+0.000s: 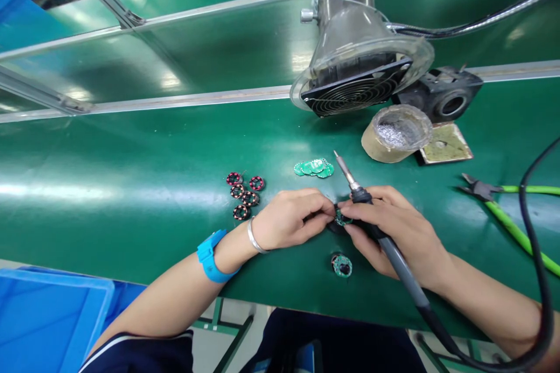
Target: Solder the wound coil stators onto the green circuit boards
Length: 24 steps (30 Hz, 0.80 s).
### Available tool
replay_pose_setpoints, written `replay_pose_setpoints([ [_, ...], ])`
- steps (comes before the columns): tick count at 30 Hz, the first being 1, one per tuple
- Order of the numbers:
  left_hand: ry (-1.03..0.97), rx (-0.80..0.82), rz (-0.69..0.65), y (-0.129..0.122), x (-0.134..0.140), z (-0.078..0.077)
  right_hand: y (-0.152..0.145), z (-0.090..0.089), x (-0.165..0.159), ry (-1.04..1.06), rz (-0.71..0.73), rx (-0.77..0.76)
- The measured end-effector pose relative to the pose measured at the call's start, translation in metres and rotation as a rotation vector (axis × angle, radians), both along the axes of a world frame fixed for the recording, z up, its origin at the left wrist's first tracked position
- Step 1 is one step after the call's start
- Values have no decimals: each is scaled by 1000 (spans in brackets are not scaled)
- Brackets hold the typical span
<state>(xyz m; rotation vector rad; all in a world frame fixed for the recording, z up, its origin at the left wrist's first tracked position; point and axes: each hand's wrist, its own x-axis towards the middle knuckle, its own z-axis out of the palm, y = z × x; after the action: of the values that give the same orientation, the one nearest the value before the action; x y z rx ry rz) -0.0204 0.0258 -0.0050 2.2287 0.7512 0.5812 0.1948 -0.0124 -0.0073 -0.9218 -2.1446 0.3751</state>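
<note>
Fingers hide part of what seems a green circuit board.

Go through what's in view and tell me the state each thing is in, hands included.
Left hand: fingers pinched at the circuit board
Right hand: gripping the soldering iron
Soldering iron: held, tip aimed away from the circuit board; heat can't be told
Circuit board: between both hands' fingers
Green discs: flat, overlapping
Coil rings: loosely clustered
Cutters: lying, handles spread
Tub: upright, open-topped
Fan: tilted; running or not, unclear
</note>
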Motion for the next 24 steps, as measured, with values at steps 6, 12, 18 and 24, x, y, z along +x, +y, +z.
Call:
replay_pose_setpoints([
  [6, 19, 68, -43, 1, -2, -2, 0, 0, 0, -18, -23, 31],
  [12, 50, 120, -32, 1, -2, -3, -1, 1, 0, 4, -19, 17],
  [18, 103, 140, -25, -1, -2, -2, -7, 8, 4, 109, -78, 8],
  [24, 118, 177, -28, -1, -2, -1, -24, 35, 15, 111, -145, -27],
])
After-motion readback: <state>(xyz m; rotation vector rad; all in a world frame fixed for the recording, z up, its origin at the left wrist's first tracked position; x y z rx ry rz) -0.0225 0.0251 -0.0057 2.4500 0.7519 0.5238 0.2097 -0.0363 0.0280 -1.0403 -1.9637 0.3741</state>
